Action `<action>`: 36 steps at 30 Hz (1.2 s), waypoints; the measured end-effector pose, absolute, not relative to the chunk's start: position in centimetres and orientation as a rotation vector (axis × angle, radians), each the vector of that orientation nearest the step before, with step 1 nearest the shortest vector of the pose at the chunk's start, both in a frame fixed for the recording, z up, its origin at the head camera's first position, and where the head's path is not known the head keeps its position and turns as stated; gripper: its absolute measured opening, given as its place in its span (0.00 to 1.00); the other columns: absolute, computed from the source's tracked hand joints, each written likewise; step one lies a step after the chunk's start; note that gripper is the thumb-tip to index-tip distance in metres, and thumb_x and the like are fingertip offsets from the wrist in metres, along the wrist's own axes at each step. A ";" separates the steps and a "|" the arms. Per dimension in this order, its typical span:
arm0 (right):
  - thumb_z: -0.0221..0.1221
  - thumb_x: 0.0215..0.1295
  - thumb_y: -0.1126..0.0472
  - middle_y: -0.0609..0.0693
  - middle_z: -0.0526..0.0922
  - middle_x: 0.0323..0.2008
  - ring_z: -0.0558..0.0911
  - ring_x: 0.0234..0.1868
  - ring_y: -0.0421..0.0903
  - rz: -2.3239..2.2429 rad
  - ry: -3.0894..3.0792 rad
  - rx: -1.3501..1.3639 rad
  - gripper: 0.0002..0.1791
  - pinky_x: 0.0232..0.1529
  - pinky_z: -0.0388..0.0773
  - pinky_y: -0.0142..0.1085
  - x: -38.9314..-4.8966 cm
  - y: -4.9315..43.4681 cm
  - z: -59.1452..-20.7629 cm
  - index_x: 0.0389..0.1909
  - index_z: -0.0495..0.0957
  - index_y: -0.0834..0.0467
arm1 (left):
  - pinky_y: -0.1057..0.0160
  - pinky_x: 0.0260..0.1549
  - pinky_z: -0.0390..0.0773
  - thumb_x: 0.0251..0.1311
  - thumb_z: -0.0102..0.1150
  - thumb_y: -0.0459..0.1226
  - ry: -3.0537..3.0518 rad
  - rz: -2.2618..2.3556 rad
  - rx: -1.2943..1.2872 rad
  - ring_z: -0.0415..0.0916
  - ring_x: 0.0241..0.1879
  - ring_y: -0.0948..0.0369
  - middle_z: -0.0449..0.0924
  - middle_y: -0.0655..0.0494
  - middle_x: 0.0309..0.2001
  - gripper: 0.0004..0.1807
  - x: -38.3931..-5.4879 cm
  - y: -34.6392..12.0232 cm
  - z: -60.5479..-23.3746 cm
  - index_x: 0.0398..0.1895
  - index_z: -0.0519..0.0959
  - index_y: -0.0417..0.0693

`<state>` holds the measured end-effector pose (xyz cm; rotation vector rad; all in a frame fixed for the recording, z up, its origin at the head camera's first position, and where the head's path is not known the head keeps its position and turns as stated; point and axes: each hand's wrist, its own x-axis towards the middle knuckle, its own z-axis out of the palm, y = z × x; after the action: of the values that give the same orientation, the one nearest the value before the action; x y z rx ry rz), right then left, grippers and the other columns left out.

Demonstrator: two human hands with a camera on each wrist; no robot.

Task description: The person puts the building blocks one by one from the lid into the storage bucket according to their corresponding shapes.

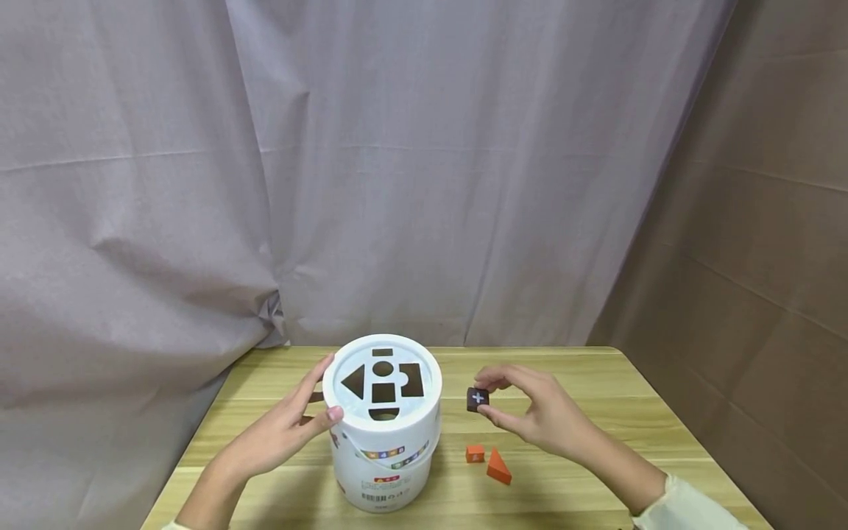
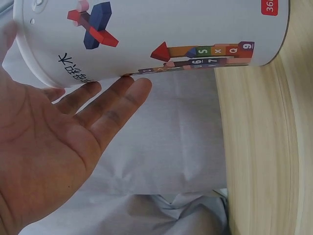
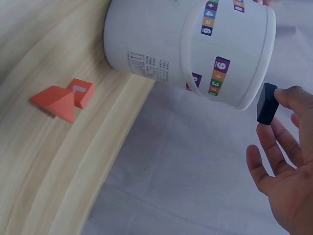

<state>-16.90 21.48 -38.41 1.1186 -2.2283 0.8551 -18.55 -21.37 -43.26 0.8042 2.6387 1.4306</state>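
Note:
A white bucket (image 1: 384, 449) with a shape-sorter lid (image 1: 424, 401) stands on the wooden table (image 1: 596, 419). My left hand (image 1: 298, 423) rests against its left side with straight fingers, the thumb on the lid's rim. In the left wrist view the fingertips (image 2: 122, 90) touch the bucket wall (image 2: 161, 29). My right hand (image 1: 530, 416) pinches a dark cube (image 1: 477, 399) with a white plus sign, held in the air just right of the lid. In the right wrist view the dark cube (image 3: 267, 104) sits between thumb and forefinger of the right hand (image 3: 288, 166), beside the bucket (image 3: 186, 44).
A small orange cube (image 1: 474, 453) and an orange wedge (image 1: 498, 467) lie touching on the table right of the bucket; the orange cube (image 3: 80, 92) and wedge (image 3: 56, 102) also show in the right wrist view. A grey curtain (image 1: 331, 184) hangs behind, a brown wall (image 1: 762, 258) at right.

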 end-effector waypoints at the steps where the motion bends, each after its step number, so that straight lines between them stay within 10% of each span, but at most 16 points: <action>1: 0.82 0.57 0.71 0.45 0.93 0.48 0.91 0.46 0.43 0.864 -2.230 1.118 0.26 0.55 0.85 0.24 -17.0 21.4 -38.3 0.55 0.86 0.53 | 0.60 0.58 0.88 0.82 0.61 0.49 2.637 1.435 0.803 0.72 0.78 0.38 0.54 0.46 0.89 0.47 -18.5 -21.3 -43.2 0.92 0.43 0.73; 36: 0.80 0.62 0.67 0.48 0.93 0.49 0.91 0.49 0.45 0.958 -2.200 1.202 0.22 0.54 0.91 0.40 -19.5 15.2 -37.4 0.56 0.87 0.56 | 0.59 0.59 0.88 0.82 0.61 0.50 2.653 1.423 0.779 0.71 0.78 0.37 0.55 0.45 0.89 0.48 -18.2 -21.3 -43.2 0.93 0.42 0.71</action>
<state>-19.53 15.16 -37.35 1.2020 -2.1997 0.9582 -18.16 -21.33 -43.22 0.7794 2.6532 1.4230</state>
